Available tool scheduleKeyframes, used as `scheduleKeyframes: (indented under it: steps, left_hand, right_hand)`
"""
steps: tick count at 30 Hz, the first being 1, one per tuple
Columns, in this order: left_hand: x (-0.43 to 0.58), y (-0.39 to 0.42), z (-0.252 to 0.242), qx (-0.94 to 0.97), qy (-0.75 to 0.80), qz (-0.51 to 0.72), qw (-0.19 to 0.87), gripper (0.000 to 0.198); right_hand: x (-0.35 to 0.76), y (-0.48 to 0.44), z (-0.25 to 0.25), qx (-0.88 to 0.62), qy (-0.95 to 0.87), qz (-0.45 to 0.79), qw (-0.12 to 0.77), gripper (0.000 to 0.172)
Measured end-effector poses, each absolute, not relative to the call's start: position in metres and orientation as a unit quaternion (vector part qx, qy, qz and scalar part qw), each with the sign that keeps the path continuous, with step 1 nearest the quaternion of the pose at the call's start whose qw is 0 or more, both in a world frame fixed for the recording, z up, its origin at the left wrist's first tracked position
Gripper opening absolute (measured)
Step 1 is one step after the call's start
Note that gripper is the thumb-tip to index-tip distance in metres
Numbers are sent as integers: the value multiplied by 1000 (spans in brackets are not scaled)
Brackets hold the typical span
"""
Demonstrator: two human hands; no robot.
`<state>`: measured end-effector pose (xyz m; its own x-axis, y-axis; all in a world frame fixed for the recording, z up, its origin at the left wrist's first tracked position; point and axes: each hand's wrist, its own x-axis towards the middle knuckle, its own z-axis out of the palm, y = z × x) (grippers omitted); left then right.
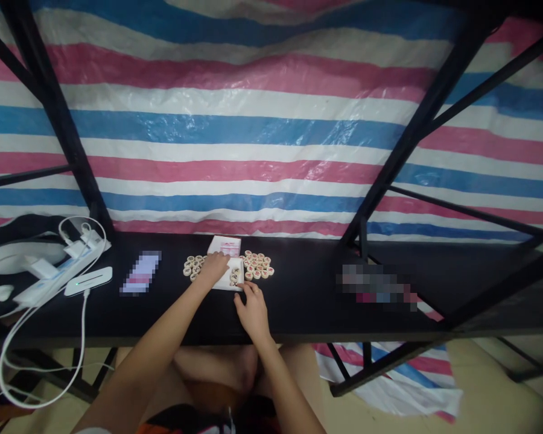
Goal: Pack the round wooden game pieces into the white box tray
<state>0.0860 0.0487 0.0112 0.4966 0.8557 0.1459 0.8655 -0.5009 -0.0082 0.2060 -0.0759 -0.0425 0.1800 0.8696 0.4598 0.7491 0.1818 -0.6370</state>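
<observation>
A small white box [228, 263] with its lid up lies on the black table [298, 295]. Round wooden game pieces lie in two clusters, one to its left [192, 266] and one to its right [259, 265]; a few sit inside the box. My left hand [213, 269] reaches over the box's left part with fingers curled down on pieces; what they hold is hidden. My right hand [252, 308] rests at the box's near right corner, fingertips touching its edge, fingers loosely bent.
A white power strip [58, 271] with plugged chargers and looping cables [36, 355] sits at the left, beside a white oval device [88, 281]. Black frame struts [402, 150] rise behind the table before a striped tarp [253, 120]. Blurred items lie left and right of the box.
</observation>
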Motion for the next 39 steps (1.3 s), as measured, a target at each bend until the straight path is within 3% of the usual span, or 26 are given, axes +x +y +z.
scheduleKeyframes:
  steps: [23,26,32,35,39]
  left_hand:
    - [82,60,1,-843,-521,-131,-3,31]
    - [76,60,8,-827,-521,-204,-51,30]
    - [23,26,3,-642,-522,-515,-225,17]
    - [-8,7,-10,-587,-548,-551,-225,18]
    - [-23,-1,-23,-594,-603,-503,-176,11]
  right_hand:
    - [207,-76,-38,-651,-626,85,420,27]
    - [207,-76,-38,-653,-628,90,414,27]
    - [208,-76,-41,-652,-628,98,413,27]
    - [207,-76,-41,-653,-626,96,415,27]
    - [207,-77,-40,-655,-625,89,415,26]
